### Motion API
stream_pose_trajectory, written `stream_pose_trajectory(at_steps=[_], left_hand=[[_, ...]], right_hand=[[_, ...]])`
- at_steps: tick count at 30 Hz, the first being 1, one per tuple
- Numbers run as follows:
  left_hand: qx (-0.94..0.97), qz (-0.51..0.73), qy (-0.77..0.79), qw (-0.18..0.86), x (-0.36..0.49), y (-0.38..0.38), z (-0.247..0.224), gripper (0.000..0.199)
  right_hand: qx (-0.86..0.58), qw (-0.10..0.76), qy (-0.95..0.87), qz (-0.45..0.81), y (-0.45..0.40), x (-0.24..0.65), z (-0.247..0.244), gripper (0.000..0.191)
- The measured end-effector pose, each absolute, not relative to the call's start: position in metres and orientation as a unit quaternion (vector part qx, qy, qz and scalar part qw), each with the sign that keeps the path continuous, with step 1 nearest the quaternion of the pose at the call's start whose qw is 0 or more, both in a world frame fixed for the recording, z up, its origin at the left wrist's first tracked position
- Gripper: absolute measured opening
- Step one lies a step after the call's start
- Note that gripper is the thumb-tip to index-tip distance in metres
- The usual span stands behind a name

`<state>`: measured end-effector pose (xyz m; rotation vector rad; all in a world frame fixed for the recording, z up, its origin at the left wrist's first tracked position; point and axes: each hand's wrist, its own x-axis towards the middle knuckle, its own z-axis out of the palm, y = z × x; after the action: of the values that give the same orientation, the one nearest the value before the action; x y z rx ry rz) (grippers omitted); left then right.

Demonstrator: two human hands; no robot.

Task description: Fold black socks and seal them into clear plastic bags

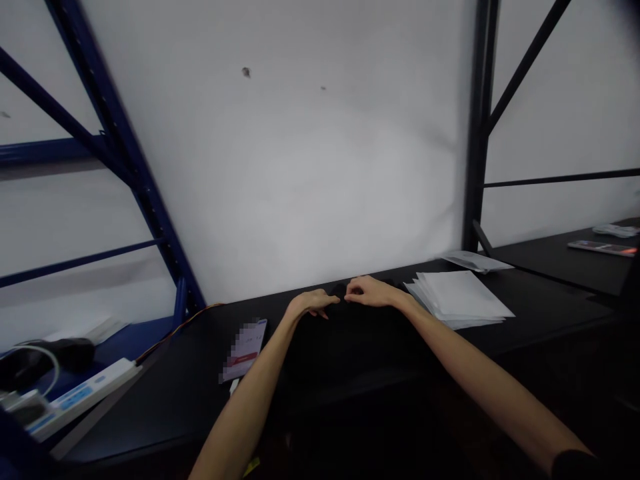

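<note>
Two bare forearms reach forward from the head camera's view onto a black table [165, 413], and the left hand [313, 303] and right hand [370, 291] sit just beside each other at its far side, fingertips turned inward. Both hands rest on or at the top edge of a black cloth [350, 347], which lies flat on the table directly beneath and in front of them; black on black, its outline is hard to make out. Neither hand is clenched into a fist, and the fingers curve loosely, but whether they are pinching the cloth or only touching it, I cannot tell. Just right of the right hand lies a stack of white paper sheets [457, 299], with a flat translucent packet [475, 261] behind it. Left of the left forearm lies a card [243, 350] with its print pixelated. Further left, a white power strip [83, 400] sits near a dark rounded object [70, 353] and a white cable [30, 360], and an orange-and-yellow wire [175, 333] runs along the table edge. A blue steel rack upright [120, 160] and a black rack upright [480, 120] stand against a white wall [270, 153]. Off to the right, a remote control [603, 248] lies on a second black table [550, 263].
</note>
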<state>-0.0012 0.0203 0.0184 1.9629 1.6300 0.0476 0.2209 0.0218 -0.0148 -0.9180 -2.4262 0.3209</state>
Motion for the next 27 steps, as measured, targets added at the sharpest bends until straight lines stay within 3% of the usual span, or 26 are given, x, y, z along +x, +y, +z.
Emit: stream_pose_trajectory(at_steps=[5, 9, 13, 21, 27], left_hand=[[0.729, 0.084, 0.618, 0.282, -0.014, 0.024, 0.026, 0.027], [0.725, 0.119, 0.644, 0.215, -0.038, 0.032, 0.042, 0.028], [0.719, 0.116, 0.668, 0.153, -0.038, 0.03, 0.045, 0.033], [0.75, 0.277, 0.6, -0.008, 0.038, -0.022, 0.029, 0.027], [0.858, 0.228, 0.457, -0.049, 0.092, -0.047, -0.02, 0.029]], right_hand=[[-0.323, 0.231, -0.903, 0.165, 0.02, 0.223, -0.016, 0.025], [-0.302, 0.232, -0.901, 0.21, 0.017, 0.218, -0.012, 0.035], [-0.281, 0.22, -0.901, 0.246, 0.017, 0.22, -0.009, 0.032], [-0.412, 0.385, -0.788, 0.248, 0.037, 0.256, 0.001, 0.032], [-0.455, 0.419, -0.743, 0.256, 0.054, 0.279, -0.005, 0.029]])
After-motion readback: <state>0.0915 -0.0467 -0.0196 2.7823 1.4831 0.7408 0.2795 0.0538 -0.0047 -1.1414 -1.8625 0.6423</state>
